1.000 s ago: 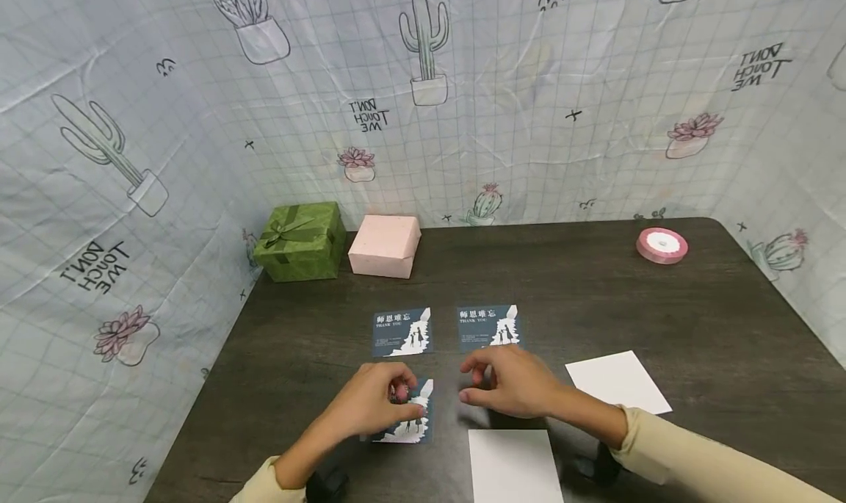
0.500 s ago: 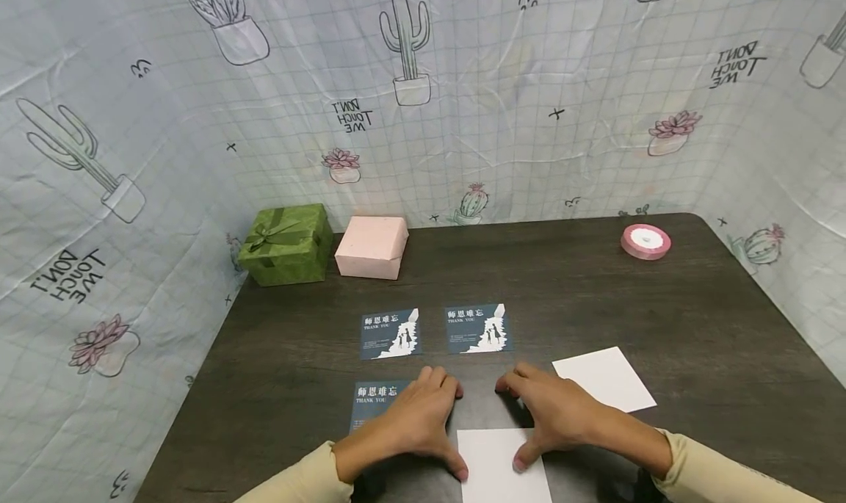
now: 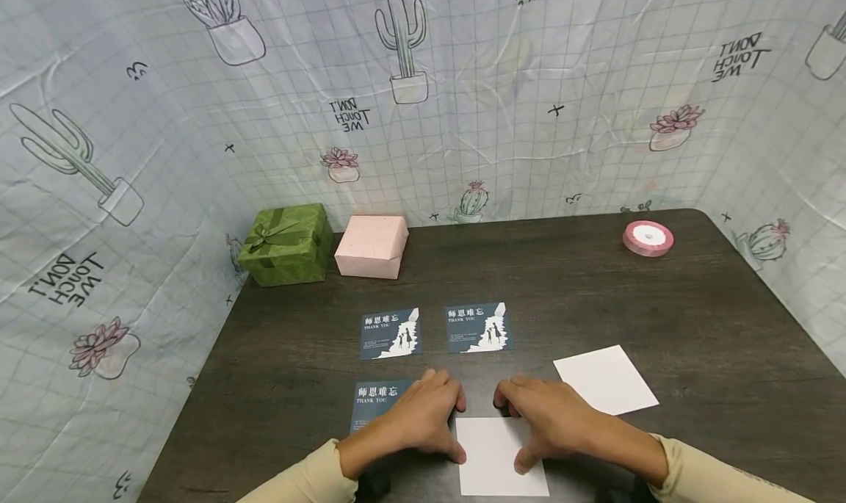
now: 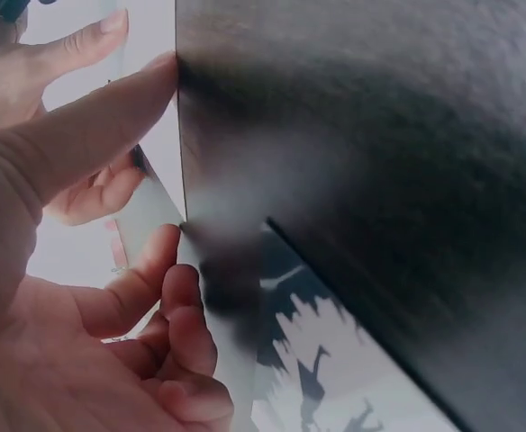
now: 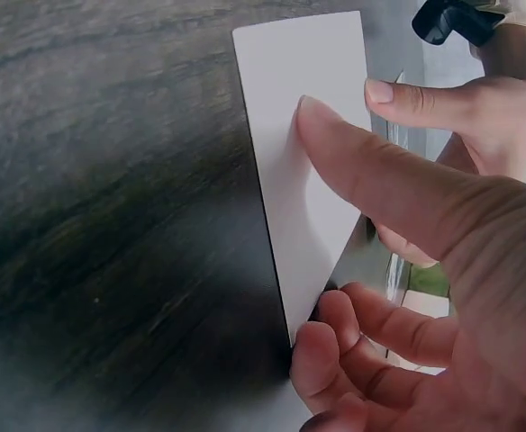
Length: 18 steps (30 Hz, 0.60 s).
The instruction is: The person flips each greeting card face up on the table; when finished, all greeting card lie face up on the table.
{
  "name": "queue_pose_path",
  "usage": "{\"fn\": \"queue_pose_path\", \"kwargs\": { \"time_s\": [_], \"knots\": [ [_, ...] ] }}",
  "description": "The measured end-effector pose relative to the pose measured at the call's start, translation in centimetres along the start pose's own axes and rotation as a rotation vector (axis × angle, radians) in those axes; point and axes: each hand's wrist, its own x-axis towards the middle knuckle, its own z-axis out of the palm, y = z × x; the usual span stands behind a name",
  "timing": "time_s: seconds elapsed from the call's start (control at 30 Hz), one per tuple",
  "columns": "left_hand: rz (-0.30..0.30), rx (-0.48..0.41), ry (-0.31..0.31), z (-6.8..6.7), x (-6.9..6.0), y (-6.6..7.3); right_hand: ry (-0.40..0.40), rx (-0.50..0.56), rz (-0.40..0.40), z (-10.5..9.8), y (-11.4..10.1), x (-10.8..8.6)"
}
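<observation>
A blank white square card (image 3: 492, 459) lies flat on the dark table between my hands. My left hand (image 3: 423, 415) is at its left side, thumb tip at the left edge and index fingertip at the far left corner, as the left wrist view shows. On the other side, my right hand (image 3: 551, 418) rests its thumb (image 5: 335, 135) on the card's face, with its bent fingers by the far right corner. Neither hand is wrapped round the card. Partly under the left hand's outline lies a blue printed thank-you card (image 3: 373, 400).
Two more blue cards, left (image 3: 390, 334) and right (image 3: 477, 328), lie beyond the hands. Another white card (image 3: 604, 380) lies tilted at right. A green gift box (image 3: 287, 246), a pink box (image 3: 372, 246) and a pink ribbon roll (image 3: 648, 239) stand at the back.
Both hands came over from the blue cards to the near white card's sides. In the last half second that card slid slightly away from me, and its near edge came into view.
</observation>
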Motion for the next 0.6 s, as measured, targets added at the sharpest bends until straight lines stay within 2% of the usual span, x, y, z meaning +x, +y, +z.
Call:
{"fn": "queue_pose_path", "kwargs": {
  "time_s": [0.17, 0.47, 0.6],
  "knots": [
    [-0.005, -0.028, -0.013, 0.08, -0.06, 0.14, -0.012, -0.002, 0.032, -0.03, -0.31, 0.12],
    [0.018, -0.038, -0.031, 0.13, -0.15, 0.13, -0.001, -0.058, 0.003, -0.06, -0.86, 0.10],
    [0.021, -0.043, -0.030, 0.07, -0.28, 0.16, -0.037, -0.012, 0.016, -0.18, -0.91, 0.26]
  ]
}}
